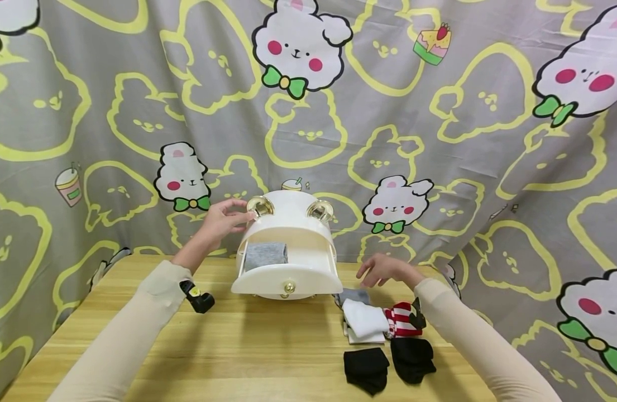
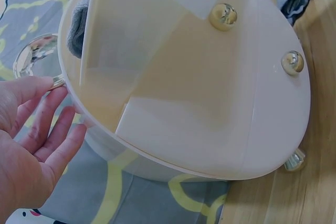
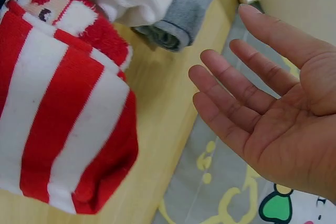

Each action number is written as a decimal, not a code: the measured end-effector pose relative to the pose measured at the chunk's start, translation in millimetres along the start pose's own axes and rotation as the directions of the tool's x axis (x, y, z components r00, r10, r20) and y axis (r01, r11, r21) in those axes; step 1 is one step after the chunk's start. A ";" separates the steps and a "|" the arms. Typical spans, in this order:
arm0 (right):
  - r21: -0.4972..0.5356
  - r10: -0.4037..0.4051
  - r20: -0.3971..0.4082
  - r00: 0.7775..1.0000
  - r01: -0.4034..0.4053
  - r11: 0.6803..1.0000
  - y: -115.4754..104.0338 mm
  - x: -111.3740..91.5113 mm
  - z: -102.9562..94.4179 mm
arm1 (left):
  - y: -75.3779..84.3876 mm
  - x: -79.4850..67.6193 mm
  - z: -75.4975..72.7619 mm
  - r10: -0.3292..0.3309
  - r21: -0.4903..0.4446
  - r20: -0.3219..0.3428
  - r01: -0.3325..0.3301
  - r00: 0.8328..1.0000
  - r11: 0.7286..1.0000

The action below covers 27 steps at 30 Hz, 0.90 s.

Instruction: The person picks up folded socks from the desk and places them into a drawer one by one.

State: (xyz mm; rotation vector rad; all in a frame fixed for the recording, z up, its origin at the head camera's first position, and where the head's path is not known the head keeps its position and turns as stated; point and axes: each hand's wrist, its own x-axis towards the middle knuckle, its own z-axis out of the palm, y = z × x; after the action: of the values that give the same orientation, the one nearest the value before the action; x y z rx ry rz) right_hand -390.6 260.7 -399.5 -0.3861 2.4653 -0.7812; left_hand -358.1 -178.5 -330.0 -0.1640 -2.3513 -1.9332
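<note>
A rounded white storage box (image 1: 291,204) with gold ears stands on the table, its upper drawer (image 1: 268,280) pulled out. A folded grey sock (image 1: 266,254) lies in the drawer's left part. My left hand (image 1: 226,219) is at the box's left side. In the left wrist view, its thumb and forefinger pinch the base of the gold ear (image 2: 38,59), the other fingers loosely bent. My right hand (image 1: 386,270) hangs with relaxed fingers right of the box, holding nothing. Near it are a grey sock (image 1: 355,296), white socks (image 1: 364,319) and a red-and-white striped sock (image 3: 68,108).
Two folded black socks, a left one (image 1: 366,369) and a right one (image 1: 412,360), lie towards the front of the wooden table (image 1: 213,357). A patterned curtain (image 1: 308,139) hangs right behind the box. Below the open drawer is a second gold knob (image 2: 292,63).
</note>
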 end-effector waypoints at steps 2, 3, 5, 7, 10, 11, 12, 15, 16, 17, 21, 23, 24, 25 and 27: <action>-0.004 0.004 0.002 1.000 -0.004 1.000 1.0 2.5 2.9 | 0.4 -0.7 -0.4 0.001 0.004 0.004 -0.001 1.000 1.000; -0.005 0.008 0.003 1.000 -0.008 1.000 1.2 3.4 4.3 | 0.7 -0.9 -0.6 0.000 0.007 0.006 0.000 1.000 1.000; -0.011 0.015 0.013 1.000 -0.015 1.000 1.6 5.2 6.6 | 1.2 -1.4 -0.9 -0.001 0.015 0.008 0.001 1.000 1.000; -0.007 0.029 0.017 0.999 -0.029 1.000 1.5 6.5 8.7 | 1.5 -1.6 -1.1 -0.002 0.020 0.006 0.002 1.000 1.000; -0.007 0.040 0.029 0.999 -0.040 0.999 1.0 8.2 11.4 | 1.5 -1.5 -1.1 -0.001 0.024 0.000 0.001 1.000 1.000; -0.011 0.042 0.034 0.999 -0.042 0.999 0.9 8.7 12.4 | 1.3 -1.5 -1.2 -0.001 0.023 -0.001 0.001 1.000 1.000; -0.014 0.045 0.037 0.998 -0.045 0.999 0.9 9.2 13.5 | 1.0 -1.3 -1.1 0.001 0.021 -0.002 -0.001 1.000 1.000; -0.026 0.057 0.045 0.997 -0.056 0.998 1.0 10.9 16.5 | 0.4 -0.7 -1.1 0.003 0.021 -0.002 -0.002 1.000 1.000; -0.037 0.060 0.048 0.997 -0.058 0.998 1.4 11.6 17.4 | 0.3 -0.6 -1.0 0.002 0.020 -0.002 -0.002 1.000 1.000; -0.043 0.066 0.051 0.997 -0.064 0.997 1.7 12.5 18.6 | 0.3 -0.5 -1.0 0.001 0.020 -0.002 -0.001 1.000 1.000; -0.065 0.090 0.052 0.995 -0.087 0.994 2.6 16.9 22.7 | 0.9 -1.0 -0.8 -0.003 0.018 0.001 0.003 1.000 1.000; -0.072 0.098 0.050 0.994 -0.094 0.993 2.5 18.5 24.8 | 1.0 -1.0 -0.7 -0.005 0.014 0.002 0.005 1.000 1.000; -0.080 0.099 0.048 0.994 -0.095 0.992 2.3 19.0 25.7 | 1.0 -1.0 -0.6 -0.005 0.014 0.002 0.005 1.000 1.000; -0.086 0.099 0.046 0.994 -0.095 0.992 2.2 19.4 26.5 | 1.0 -1.0 -0.5 -0.005 0.012 0.002 0.005 1.000 1.000; -0.095 0.097 0.039 0.995 -0.093 0.991 2.0 19.6 28.4 | 0.7 -0.8 -0.3 -0.005 0.009 0.001 0.005 1.000 1.000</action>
State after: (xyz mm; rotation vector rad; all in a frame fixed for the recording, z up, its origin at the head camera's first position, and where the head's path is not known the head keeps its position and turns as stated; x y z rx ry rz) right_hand -391.2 241.5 -428.2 -0.3139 2.4652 -0.6138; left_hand -357.3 -178.7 -329.4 -0.1588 -2.3637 -1.9245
